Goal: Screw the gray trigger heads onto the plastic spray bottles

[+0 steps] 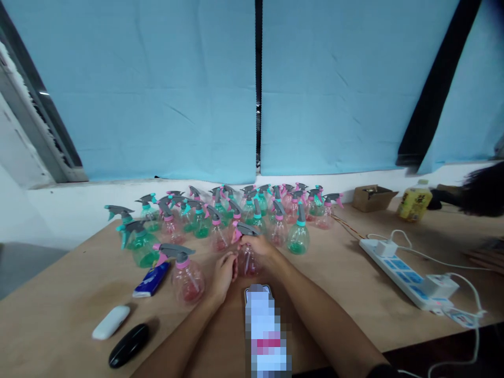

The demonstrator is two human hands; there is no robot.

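Observation:
A pink spray bottle with a grey and pink trigger head stands on the wooden table in front of me. My left hand is curled against the bottle's left side. My right hand is closed over its neck and trigger head from the right. Another pink spray bottle stands just left of my left hand. Behind them, several pink and green spray bottles stand in a crowd.
A blue packet, a white case and a black case lie at the front left. A white power strip with plugs and cables lies right. A cardboard box and yellow bottle stand far right, near another person's dark hair.

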